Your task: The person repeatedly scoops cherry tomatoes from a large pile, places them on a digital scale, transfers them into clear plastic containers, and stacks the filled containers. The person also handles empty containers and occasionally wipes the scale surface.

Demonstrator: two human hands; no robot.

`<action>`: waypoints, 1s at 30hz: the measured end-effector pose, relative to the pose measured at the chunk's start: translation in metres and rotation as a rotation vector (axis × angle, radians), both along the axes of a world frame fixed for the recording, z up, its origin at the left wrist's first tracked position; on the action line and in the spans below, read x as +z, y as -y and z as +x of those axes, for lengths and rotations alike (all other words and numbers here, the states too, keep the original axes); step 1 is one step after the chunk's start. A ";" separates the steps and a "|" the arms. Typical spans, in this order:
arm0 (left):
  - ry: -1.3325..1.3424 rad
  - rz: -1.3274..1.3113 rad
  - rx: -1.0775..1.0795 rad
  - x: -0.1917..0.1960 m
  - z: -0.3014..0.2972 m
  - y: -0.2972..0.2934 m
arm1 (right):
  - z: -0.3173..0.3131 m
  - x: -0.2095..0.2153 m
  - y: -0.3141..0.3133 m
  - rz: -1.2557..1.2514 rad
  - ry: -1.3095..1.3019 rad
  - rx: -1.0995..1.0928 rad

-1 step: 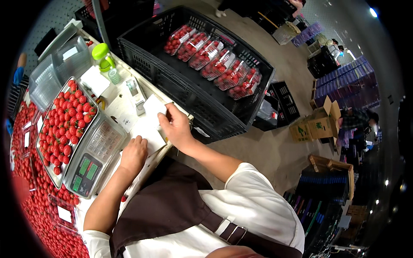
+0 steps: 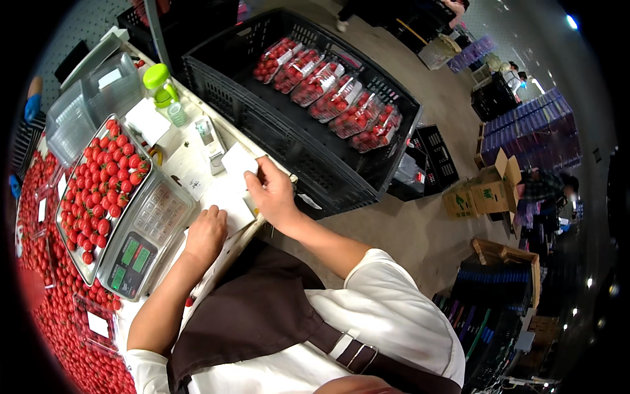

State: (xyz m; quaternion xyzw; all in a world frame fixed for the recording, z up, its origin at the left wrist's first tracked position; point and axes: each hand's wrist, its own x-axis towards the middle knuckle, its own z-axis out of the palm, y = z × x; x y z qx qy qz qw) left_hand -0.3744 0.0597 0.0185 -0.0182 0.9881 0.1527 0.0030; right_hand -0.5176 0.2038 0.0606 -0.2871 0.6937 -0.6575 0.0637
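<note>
Between the thumb and fingers of my right hand (image 2: 275,197) is a small white card (image 2: 240,163), pinched at its near corner. My left hand (image 2: 207,231) has curled fingers at the edge of a white paper stack (image 2: 235,215) on the table, and the fingertips partly hide the stack's left side. Beyond the hands lies a small white and grey handheld device (image 2: 210,146). Left of my left hand stands a digital scale (image 2: 134,256) with green lit displays. Its metal pan holds a heap of red cherry tomatoes (image 2: 102,190).
A black crate (image 2: 289,141) with several clear packs of tomatoes (image 2: 318,82) stands beyond my right hand. Clear plastic boxes (image 2: 69,125), a green-lidded bottle (image 2: 157,84) and a white paper pile (image 2: 147,121) occupy the table's far end. Loose tomatoes (image 2: 59,328) cover the left. A blue-gloved person's hand (image 2: 31,108) shows there.
The view has shifted very slightly. My right hand and the white card have barely moved, with the card tilted a little differently. My left hand stays in place.
</note>
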 end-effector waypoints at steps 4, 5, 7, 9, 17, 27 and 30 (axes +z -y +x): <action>-0.040 0.048 0.004 -0.019 0.005 0.006 | -0.001 -0.002 -0.005 0.048 0.058 0.030; -0.019 0.030 0.005 -0.020 0.008 0.007 | -0.005 -0.006 -0.006 0.102 -0.025 0.015; -0.108 0.031 -0.013 -0.013 0.010 0.011 | -0.003 0.009 -0.008 -0.004 0.042 0.015; -0.189 0.243 0.110 0.002 0.008 0.017 | -0.005 0.014 -0.015 -0.028 0.073 -0.025; -0.036 1.646 0.572 0.032 0.050 0.052 | -0.004 0.011 -0.007 -0.106 0.207 0.082; -0.422 1.477 0.822 0.083 0.242 0.033 | 0.082 0.029 0.048 0.176 0.180 0.793; -0.558 1.325 1.132 0.095 0.328 0.019 | 0.129 0.040 0.078 0.229 0.239 0.991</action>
